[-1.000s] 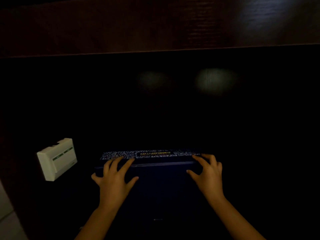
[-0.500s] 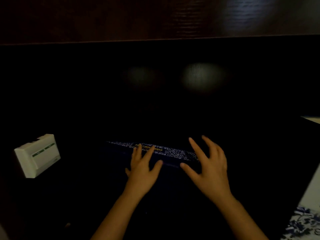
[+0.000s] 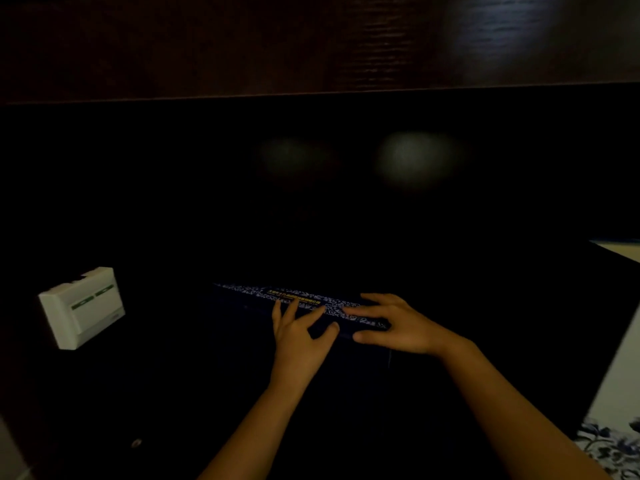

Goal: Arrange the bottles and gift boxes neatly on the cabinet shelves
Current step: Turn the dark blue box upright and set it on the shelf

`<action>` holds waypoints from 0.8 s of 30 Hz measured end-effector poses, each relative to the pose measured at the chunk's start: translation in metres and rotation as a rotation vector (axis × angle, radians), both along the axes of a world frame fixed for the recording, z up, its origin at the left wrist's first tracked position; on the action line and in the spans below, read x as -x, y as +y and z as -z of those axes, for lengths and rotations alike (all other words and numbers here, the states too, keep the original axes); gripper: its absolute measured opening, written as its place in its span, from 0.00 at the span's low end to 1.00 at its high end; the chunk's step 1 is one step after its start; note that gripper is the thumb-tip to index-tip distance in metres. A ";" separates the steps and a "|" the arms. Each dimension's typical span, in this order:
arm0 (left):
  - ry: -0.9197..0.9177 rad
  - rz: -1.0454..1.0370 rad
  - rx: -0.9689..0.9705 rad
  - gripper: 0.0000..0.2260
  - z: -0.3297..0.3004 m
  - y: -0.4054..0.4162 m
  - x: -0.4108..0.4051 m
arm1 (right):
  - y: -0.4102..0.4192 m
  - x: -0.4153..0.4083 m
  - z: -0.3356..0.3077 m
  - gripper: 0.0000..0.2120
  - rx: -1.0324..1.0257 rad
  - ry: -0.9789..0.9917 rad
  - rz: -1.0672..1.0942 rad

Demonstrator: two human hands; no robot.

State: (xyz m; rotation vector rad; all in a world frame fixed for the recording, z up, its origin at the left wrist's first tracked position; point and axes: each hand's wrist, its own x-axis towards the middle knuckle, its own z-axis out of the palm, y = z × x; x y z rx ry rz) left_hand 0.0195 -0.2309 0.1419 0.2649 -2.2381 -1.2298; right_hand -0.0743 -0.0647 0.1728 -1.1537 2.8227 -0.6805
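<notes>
Deep in the dark cabinet, both hands lay spread on the dark gift box [image 3: 263,299], fingers loose and clenched on nothing. The left hand [image 3: 298,336] pressed its patterned top edge; the right hand [image 3: 401,327] lay just beside it, fingertips over the same strip. A white box [image 3: 83,306] stood well off to the left hand's far side.

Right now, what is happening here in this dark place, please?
A person is handling a dark gift box with a blue-and-white patterned edge, inside a very dark cabinet. Both hands lie on it with fingers spread: the left hand near the middle, the right hand at its right end. Neither hand is closed around it; they seem to be pushing or straightening it. A white box sits apart at the left.
</notes>
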 end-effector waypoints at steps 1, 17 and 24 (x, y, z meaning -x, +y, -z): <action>0.003 -0.004 -0.001 0.19 0.000 0.000 0.000 | 0.000 0.000 0.002 0.26 0.041 0.000 -0.012; -0.314 0.519 0.232 0.17 -0.033 -0.022 0.010 | -0.013 -0.154 0.025 0.27 0.045 0.330 0.540; -0.485 0.287 0.422 0.28 -0.049 0.004 0.003 | 0.016 -0.159 0.034 0.30 0.741 -0.264 0.435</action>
